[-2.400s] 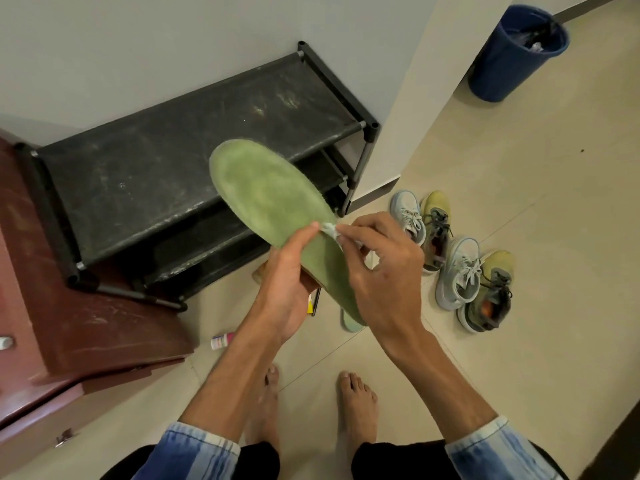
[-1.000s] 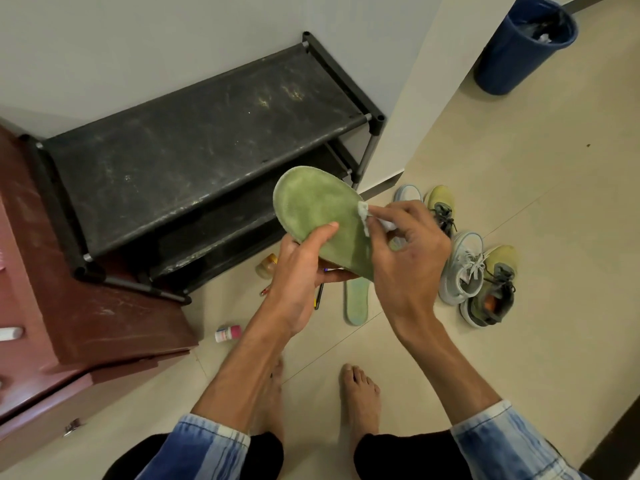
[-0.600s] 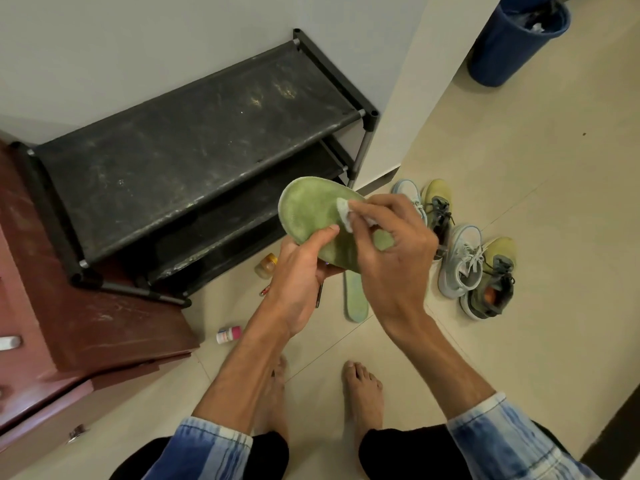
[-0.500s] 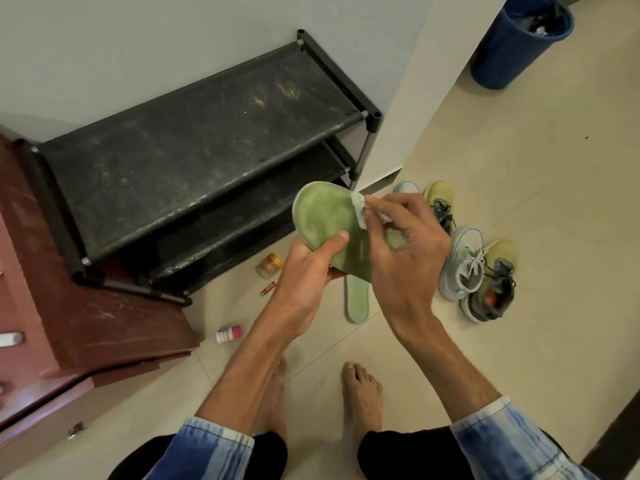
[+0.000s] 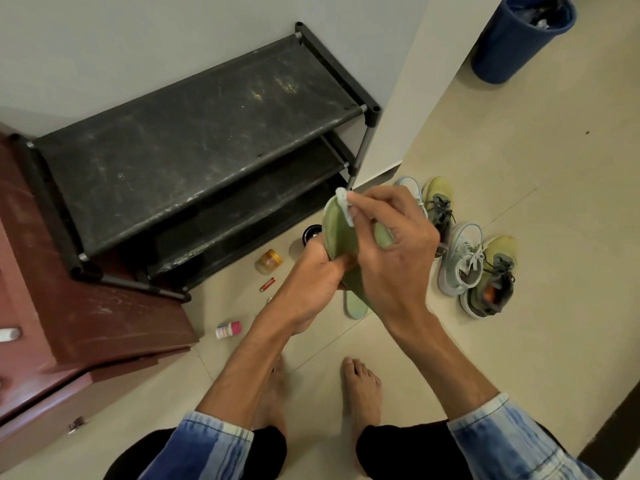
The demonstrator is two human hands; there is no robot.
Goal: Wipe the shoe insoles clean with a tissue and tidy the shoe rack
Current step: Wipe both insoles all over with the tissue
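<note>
Left hand (image 5: 313, 271): you grip the green insole (image 5: 341, 233) at its lower half.
Right hand (image 5: 391, 251): you pinch the tissue (image 5: 344, 206) against its toe edge.
Shoe rack (image 5: 194, 147): dusty.

- Legible text, brands, numbers — none readable anywhere in view
- Small pink-capped bottle (image 5: 228, 330), lying on the floor (image 5: 540, 109) — printed label, lettering too small to read
- Red stick-shaped item (image 5: 267, 284) on the floor — markings too blurred to read

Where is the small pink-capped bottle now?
In the head view the bottle lies on the floor, left of centre, just right of the brown cabinet and nearer the camera than the orange-lidded jar.
</note>
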